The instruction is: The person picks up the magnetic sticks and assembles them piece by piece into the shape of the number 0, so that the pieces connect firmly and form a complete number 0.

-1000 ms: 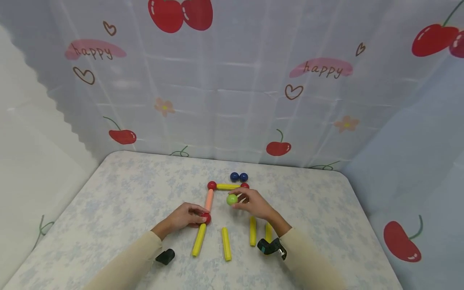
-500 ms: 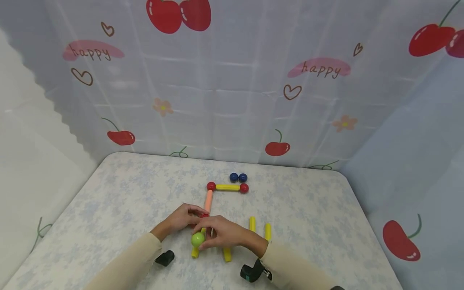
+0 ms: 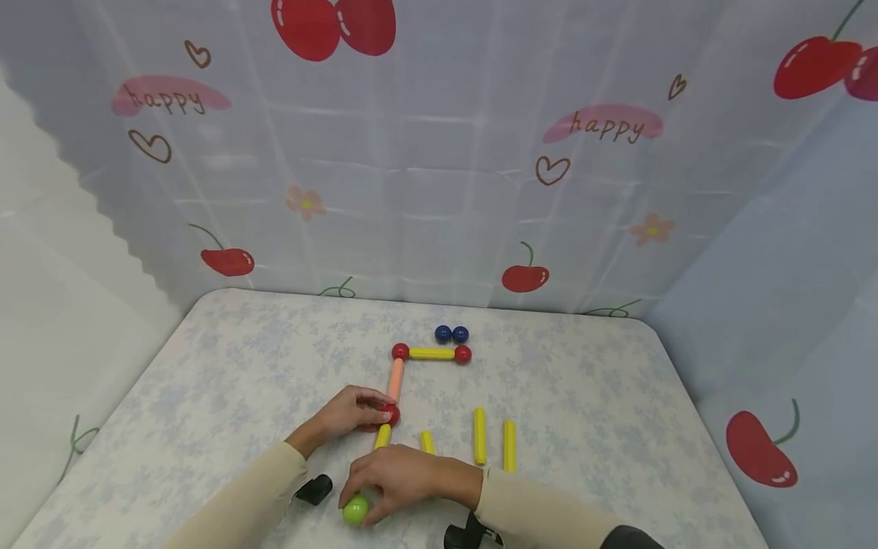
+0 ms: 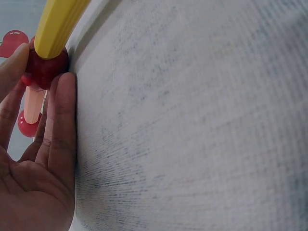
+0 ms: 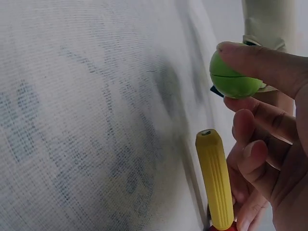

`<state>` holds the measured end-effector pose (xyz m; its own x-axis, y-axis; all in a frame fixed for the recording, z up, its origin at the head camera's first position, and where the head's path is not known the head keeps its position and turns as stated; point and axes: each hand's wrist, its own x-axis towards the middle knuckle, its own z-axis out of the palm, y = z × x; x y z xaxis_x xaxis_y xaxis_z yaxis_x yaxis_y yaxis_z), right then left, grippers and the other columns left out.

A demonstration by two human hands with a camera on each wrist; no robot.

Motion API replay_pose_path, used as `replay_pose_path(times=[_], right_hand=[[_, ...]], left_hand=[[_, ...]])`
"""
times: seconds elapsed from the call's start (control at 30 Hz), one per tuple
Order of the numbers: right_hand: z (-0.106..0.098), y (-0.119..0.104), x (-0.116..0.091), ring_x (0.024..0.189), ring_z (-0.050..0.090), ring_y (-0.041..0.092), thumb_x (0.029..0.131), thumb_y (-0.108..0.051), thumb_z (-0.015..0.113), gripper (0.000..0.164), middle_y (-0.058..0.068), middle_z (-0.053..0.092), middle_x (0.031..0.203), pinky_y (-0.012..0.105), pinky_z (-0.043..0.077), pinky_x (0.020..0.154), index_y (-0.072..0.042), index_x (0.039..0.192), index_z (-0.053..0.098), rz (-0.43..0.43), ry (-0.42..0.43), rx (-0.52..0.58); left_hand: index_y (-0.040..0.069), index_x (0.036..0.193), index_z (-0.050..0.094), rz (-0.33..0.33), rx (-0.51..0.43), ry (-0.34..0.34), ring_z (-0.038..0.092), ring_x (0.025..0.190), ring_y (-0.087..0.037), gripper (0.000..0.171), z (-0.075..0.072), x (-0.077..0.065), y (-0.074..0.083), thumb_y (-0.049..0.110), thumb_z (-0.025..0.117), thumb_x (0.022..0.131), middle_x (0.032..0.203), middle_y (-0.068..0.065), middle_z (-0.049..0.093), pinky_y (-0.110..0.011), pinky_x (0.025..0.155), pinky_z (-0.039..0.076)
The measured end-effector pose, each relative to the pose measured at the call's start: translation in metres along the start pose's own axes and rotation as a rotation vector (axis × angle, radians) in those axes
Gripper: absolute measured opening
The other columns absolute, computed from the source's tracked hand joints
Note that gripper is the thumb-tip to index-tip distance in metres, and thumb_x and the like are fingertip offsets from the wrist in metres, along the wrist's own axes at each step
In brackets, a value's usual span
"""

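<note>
My left hand (image 3: 343, 415) pinches a red ball (image 3: 391, 414) between thumb and fingers, low against the table. A pink stick (image 3: 395, 380) runs from that ball to the far side, and a yellow stick (image 4: 57, 29) sticks out of its near side. Between thumb and forefinger, my right hand (image 3: 405, 480) holds a light green ball (image 3: 355, 509), which has a seam line round it. In the right wrist view the bare end of the yellow stick, with a small metal spot, lies apart from the green ball. The right hand hides part of this stick in the head view.
Farther back, a red ball (image 3: 401, 351) ends the pink stick and joins a yellow stick (image 3: 431, 354) with another red ball (image 3: 463, 354). Two blue balls (image 3: 452, 334) sit behind. Loose yellow sticks (image 3: 479, 436) lie right of the hands. A printed curtain (image 3: 425, 191) hangs behind the table (image 3: 583, 381).
My right hand has carried the green ball from near the far red ball toward the table's near side, past the yellow stick's end. The left hand has stayed at its red ball.
</note>
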<state>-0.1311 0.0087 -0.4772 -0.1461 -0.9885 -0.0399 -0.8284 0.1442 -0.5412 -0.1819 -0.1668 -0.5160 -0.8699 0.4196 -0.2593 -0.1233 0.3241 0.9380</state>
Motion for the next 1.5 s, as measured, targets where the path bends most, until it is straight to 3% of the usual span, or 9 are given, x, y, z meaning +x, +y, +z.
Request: replay_pose_path(times=[0.17, 0.57, 0.97, 1.17, 1.5], right_hand=[[0.0008, -0.0006, -0.0003, 0.085, 0.045, -0.014, 0.084, -0.029, 0.076, 0.036, -0.011, 0.062, 0.107, 0.001, 0.035, 0.074, -0.021, 0.118, 0.068, 0.007, -0.025, -0.050], [-0.0016, -0.0011, -0.0051, 0.079, 0.046, -0.012, 0.084, -0.027, 0.077, 0.035, -0.013, 0.063, 0.107, 0.002, 0.033, 0.067, -0.023, 0.117, 0.069, 0.057, -0.042, -0.100], [0.0009, 0.0042, -0.0023, 0.086, 0.045, -0.013, 0.084, -0.023, 0.077, 0.034, -0.014, 0.062, 0.109, 0.001, 0.034, 0.069, -0.025, 0.117, 0.070, 0.048, 0.003, -0.117], [0.0021, 0.0056, -0.0009, 0.080, 0.045, -0.010, 0.084, -0.021, 0.077, 0.034, -0.013, 0.061, 0.108, 0.002, 0.033, 0.065, -0.025, 0.117, 0.070, 0.063, -0.025, -0.110], [0.0028, 0.0072, -0.0037, 0.083, 0.045, -0.012, 0.084, -0.022, 0.076, 0.033, -0.016, 0.060, 0.106, 0.003, 0.034, 0.066, -0.029, 0.116, 0.070, 0.086, -0.071, -0.143]], left_hand=[[0.000, 0.115, 0.068, -0.005, 0.011, 0.008, 0.065, 0.080, -0.013, 0.034, 0.0011, -0.0004, 0.0009, 0.019, 0.073, 0.087, 0.101, -0.007, 0.070, -0.030, 0.072, 0.057], [-0.001, 0.114, 0.069, -0.027, 0.010, 0.011, 0.065, 0.079, -0.013, 0.033, 0.0011, -0.0023, 0.0055, 0.016, 0.073, 0.086, 0.100, -0.008, 0.069, -0.029, 0.071, 0.057], [-0.001, 0.114, 0.069, -0.009, -0.013, 0.001, 0.065, 0.078, -0.014, 0.034, 0.0003, -0.0003, 0.0004, 0.018, 0.074, 0.086, 0.099, -0.007, 0.070, -0.031, 0.071, 0.057], [-0.001, 0.115, 0.068, -0.023, -0.016, 0.004, 0.065, 0.078, -0.014, 0.035, 0.0009, -0.0001, 0.0013, 0.018, 0.073, 0.086, 0.099, -0.006, 0.069, -0.031, 0.072, 0.057], [-0.002, 0.115, 0.068, -0.015, -0.022, -0.004, 0.066, 0.081, -0.015, 0.034, 0.0007, -0.0011, 0.0025, 0.017, 0.072, 0.087, 0.098, -0.007, 0.068, -0.032, 0.074, 0.057]])
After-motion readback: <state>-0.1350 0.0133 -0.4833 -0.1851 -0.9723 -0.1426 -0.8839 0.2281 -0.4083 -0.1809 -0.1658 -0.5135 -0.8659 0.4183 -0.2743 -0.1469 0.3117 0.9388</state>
